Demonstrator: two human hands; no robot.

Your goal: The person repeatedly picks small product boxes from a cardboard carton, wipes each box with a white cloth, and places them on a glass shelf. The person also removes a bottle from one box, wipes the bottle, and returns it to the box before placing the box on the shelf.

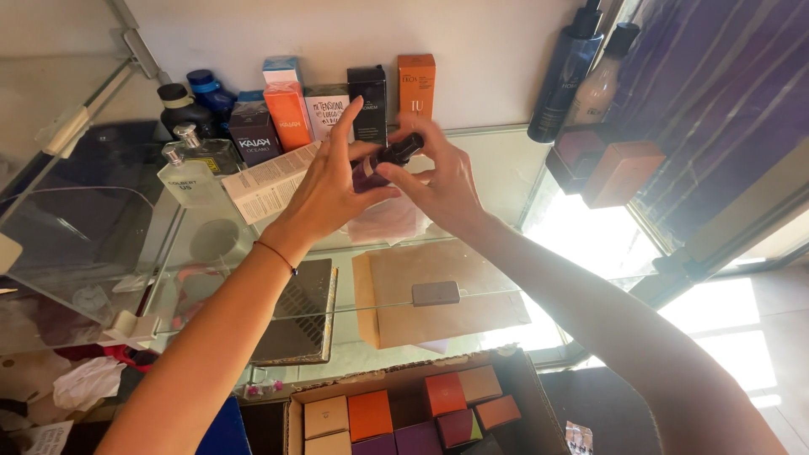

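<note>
Both hands [396, 173] — dark bottle [383, 160] (mid-shelf)

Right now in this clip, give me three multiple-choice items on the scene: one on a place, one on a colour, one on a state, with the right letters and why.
1. Where does the open cardboard box of small cartons sit?
A. Below the glass shelf, at the bottom of the view
B. On the glass shelf by the wall
C. In the left hand

2. What colour is the small bottle between the hands?
A. White
B. Dark purple
C. Bright green

3. How is that bottle held?
A. Lying alone on the shelf
B. By the left hand only
C. By both hands

Answers:
1 A: the box lies under the glass shelf.
2 B: its body looks dark purple.
3 C: the left hand and the right hand both close around it.
</note>
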